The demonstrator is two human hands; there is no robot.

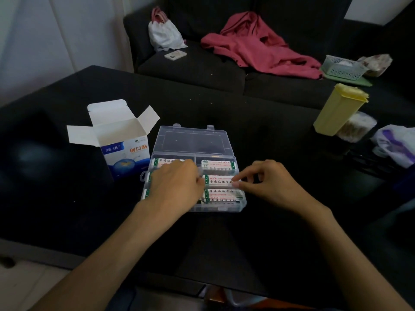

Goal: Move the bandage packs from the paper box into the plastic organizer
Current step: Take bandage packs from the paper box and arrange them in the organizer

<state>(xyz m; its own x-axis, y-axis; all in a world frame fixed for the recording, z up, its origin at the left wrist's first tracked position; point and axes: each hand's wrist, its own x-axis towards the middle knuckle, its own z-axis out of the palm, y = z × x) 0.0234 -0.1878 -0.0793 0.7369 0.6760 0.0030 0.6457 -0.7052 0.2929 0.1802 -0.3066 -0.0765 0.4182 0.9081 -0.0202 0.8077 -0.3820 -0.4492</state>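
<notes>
Both hands rest over the open plastic organizer (192,140): left hand (177,182) and right hand (267,182) pinch a bandage pack (221,181) in closed fingers; the paper box (121,142) stands left.

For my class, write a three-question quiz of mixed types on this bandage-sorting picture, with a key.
1. True or false: the lid of the plastic organizer is shut.
2. Which hand pinches the right end of the middle bandage pack in the organizer's right column? A. left hand B. right hand
3. Fill in: the paper box stands on the table with its top flaps ____.

Key: 1. False: the lid lies open behind the tray. 2. B: its fingertips meet on the pack's right end, while the left hand covers the left column. 3. Open.
</notes>
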